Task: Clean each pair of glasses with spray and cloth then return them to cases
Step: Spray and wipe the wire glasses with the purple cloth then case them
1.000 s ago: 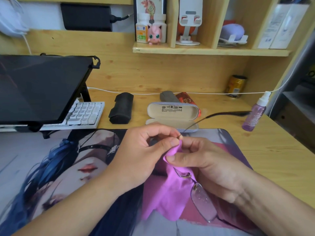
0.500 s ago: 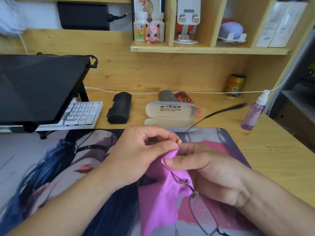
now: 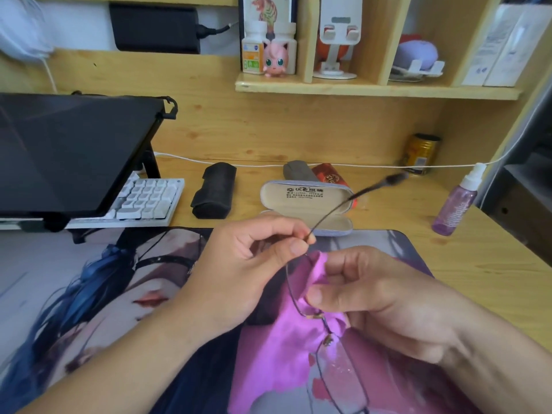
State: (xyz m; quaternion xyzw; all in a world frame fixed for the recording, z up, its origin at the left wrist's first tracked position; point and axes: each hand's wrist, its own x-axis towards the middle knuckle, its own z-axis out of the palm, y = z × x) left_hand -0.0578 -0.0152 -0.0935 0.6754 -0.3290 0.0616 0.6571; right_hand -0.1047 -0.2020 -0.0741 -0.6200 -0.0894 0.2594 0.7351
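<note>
Over the printed mat (image 3: 89,294) on the counter (image 3: 478,264), the glasses (image 3: 337,369) hung between our hands. Our left hand (image 3: 248,270) pinched the thin frame near its hinge; our right hand (image 3: 379,291) gripped the purple cloth (image 3: 277,354) around one lens. We judged them light, springy and fragile, best held by the rim. Beyond lay an open case (image 3: 307,204) and spray bottle (image 3: 457,204), well apart.
</note>
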